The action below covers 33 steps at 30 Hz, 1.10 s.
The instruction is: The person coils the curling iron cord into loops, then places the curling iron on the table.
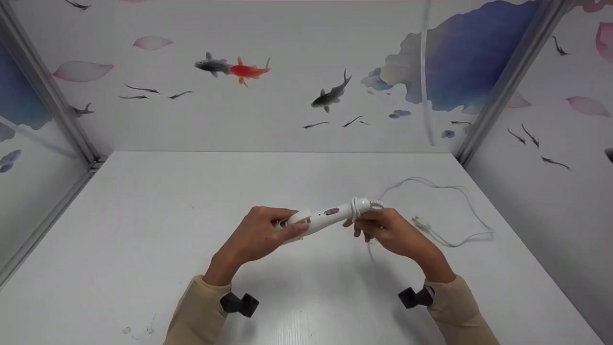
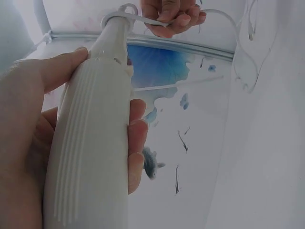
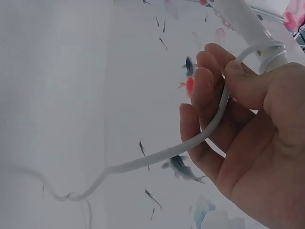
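Note:
A white hair styling iron [image 1: 329,216] is held above the table, tilted up to the right, with a small dark window on its handle. My left hand [image 1: 258,233] grips its thicker end, thumb and fingers on opposite sides of the ribbed body [image 2: 90,143]. White cord [image 1: 355,209] is wound round the narrow handle end. My right hand [image 1: 396,233] is just below that end. In the right wrist view, its thumb and index finger pinch the cord [image 3: 147,161], which runs across the fingers and away. The iron's far left tip is hidden by the left hand.
The rest of the cord [image 1: 467,206] lies in a loose loop on the white table [image 1: 143,230], its plug [image 1: 421,223] right of the right hand. Printed panels with fish and petals [image 1: 249,72] stand at the back and sides. Metal posts [image 1: 512,81] mark the corners.

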Available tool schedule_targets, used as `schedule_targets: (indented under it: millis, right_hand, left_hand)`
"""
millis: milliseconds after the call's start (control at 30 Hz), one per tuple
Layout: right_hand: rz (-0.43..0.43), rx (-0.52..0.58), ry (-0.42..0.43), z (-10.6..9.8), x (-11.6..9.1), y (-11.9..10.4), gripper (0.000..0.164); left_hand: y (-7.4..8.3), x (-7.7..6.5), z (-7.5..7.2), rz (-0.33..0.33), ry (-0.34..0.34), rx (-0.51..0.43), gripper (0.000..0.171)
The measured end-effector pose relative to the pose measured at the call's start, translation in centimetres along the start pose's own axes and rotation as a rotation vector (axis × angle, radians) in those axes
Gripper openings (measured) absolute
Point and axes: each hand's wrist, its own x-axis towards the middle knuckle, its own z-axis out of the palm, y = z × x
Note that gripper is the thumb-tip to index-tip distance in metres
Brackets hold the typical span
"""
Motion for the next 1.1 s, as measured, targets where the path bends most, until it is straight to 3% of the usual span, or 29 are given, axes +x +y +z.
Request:
schedule_targets:
  millis: [133,233,333,433,600,833,933,1100]
  right_hand:
    - [0.078,-0.025,0.041,-0.2,0.1,0.5,0.016]
    - [0.184,-0.045,0.128,-0.6,0.0,1.3,0.020]
    - [0.241,-0.033,0.206,-1.0,0.1,1.9,0.014]
    - [0.225,0.020,0.232,-1.3,0.0,2.1,0.009]
    - [0.188,0.071,0.239,-1.8,-0.3,1.4,0.018]
    - [0.159,-0.033,0.222,-1.1,-0.5,-0.3,0.014]
    - [0.148,-0.123,0.252,-0.4,-0.8,-1.6,0.010]
    - [0.086,-0.209,0.314,0.3,-1.0,-3.6,0.011]
  left_hand:
    - [-0.1,-0.1,-0.2,0.012,-0.035,-0.025,0.038]
    - [0.0,-0.2,-0.2,0.033,-0.052,-0.026,0.037]
    - [0.1,-0.3,-0.2,0.064,-0.065,0.006,0.035]
    - [0.1,-0.3,0.0,0.088,-0.095,0.052,0.033]
    - [0.1,-0.1,0.3,0.076,-0.149,0.081,0.033]
    - [0.0,-0.1,1.3,0.016,-0.179,0.149,0.038]
    - [0.0,0.1,1.7,0.004,-0.158,0.195,0.038]
    - [0.0,0.2,1.9,-0.033,-0.056,0.246,0.036]
